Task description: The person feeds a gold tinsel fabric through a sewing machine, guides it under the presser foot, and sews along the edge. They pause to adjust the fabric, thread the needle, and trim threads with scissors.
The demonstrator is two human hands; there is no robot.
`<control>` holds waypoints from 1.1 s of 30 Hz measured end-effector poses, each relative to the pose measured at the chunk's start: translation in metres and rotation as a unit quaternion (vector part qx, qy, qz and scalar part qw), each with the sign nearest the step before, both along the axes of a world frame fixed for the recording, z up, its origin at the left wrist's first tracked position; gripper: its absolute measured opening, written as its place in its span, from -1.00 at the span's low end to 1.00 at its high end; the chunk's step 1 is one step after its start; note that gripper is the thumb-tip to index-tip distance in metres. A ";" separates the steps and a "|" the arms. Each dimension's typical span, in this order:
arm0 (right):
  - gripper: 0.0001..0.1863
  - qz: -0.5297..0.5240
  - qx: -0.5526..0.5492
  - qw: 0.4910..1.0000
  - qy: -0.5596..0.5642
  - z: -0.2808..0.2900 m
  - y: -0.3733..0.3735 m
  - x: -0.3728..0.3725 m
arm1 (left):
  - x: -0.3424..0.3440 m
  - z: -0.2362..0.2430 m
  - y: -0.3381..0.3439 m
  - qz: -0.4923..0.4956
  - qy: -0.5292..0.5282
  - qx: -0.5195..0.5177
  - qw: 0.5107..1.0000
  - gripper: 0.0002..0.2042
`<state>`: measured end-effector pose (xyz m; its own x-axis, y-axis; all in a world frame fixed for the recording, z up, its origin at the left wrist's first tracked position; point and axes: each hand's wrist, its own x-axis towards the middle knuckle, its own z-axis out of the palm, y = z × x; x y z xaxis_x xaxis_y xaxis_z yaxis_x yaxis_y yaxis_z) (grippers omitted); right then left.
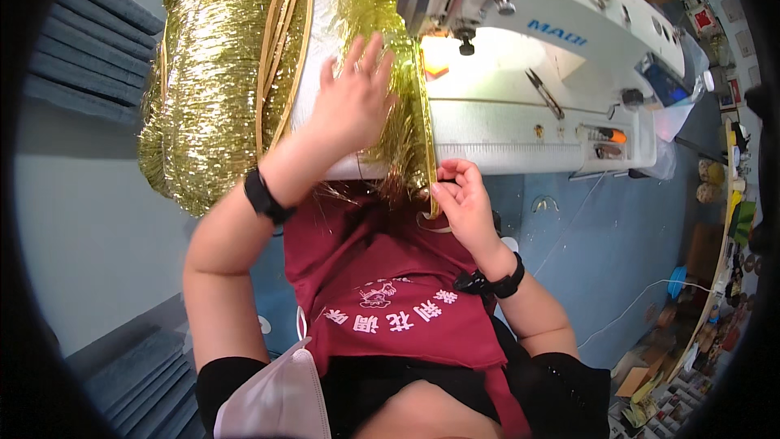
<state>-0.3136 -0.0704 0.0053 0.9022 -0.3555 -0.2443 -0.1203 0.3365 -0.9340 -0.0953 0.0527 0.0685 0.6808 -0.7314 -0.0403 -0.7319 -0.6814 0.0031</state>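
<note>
A length of gold tinsel fringe [400, 134] lies across the white sewing machine bed, its strands pointing left and its bound edge [427, 126] running from the needle area toward me. My left hand [354, 104] rests on the strands with its fingers spread, slightly blurred. At the near end of the bound edge, my right hand [465, 205] pinches the band between thumb and fingers. A loose end of pale tape curls just below that grip. The industrial sewing machine [552, 24] stands ahead and to the right, its needle area partly hidden by the head.
A thick bundle of gold fringe [207, 85] with several tan bands hangs at the left. On the machine bed lie thread snips [546, 94] and a small tray [608, 146] with an orange-handled tool. Cluttered shelves [723, 268] line the far right. A maroon apron [398, 293] covers my lap.
</note>
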 end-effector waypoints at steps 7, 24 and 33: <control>-0.55 0.000 -0.076 0.997 -0.004 0.003 0.004 -0.017 | -0.077 -0.049 0.048 -0.116 0.003 -0.070 0.991 -0.34; -0.78 0.081 -0.464 0.836 -0.281 0.033 -0.007 -0.010 | -0.109 0.047 0.036 -0.007 0.082 -0.141 0.987 -0.73; -0.56 0.004 -0.075 0.977 -0.199 -0.054 0.069 0.086 | -0.112 0.024 0.031 -0.107 0.050 -0.166 0.979 -0.83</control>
